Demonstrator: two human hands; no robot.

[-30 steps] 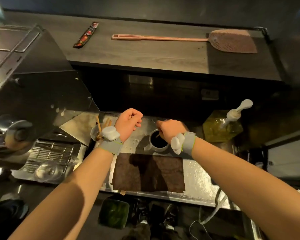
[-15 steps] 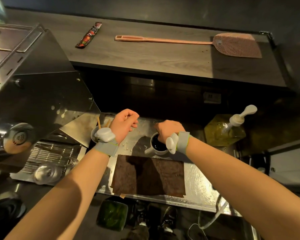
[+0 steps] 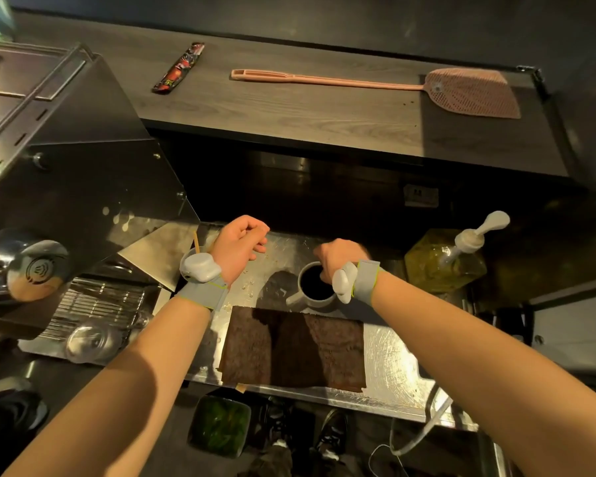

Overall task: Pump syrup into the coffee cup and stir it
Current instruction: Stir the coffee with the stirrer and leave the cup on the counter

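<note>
Scratched glossy metal counter [image 3: 389,359], matt cloth [image 3: 293,349]

The right hand [image 3: 338,258] is hovering over the coffee cup [image 3: 315,285], blocking its mouth from above. Just right of its fingers the syrup bottle [image 3: 444,261] is standing with its pump leaning outward. Bare counter [image 3: 289,246] is lying open between these fingers and the curled left hand [image 3: 238,247]; a brown cloth [image 3: 293,349] is lying nearer the person.
</note>
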